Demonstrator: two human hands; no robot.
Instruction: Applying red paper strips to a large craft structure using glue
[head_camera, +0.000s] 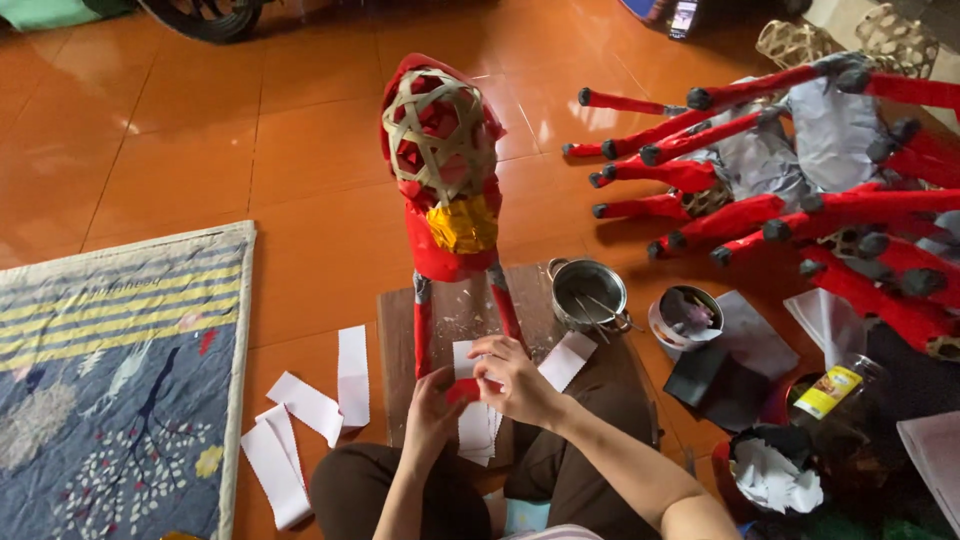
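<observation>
Both the left hand (432, 408) and right hand (517, 380) pinch a white paper strip (467, 362) against the red figure (447, 215), left of a yellow-labelled jar (838, 392).

Glossy tile floor (320, 150), woven bamboo frame (440, 130) w/ red paper

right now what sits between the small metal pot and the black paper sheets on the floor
In the head view, a round white bowl holding dark scraps sits between the metal pot and the black paper sheets.
</observation>
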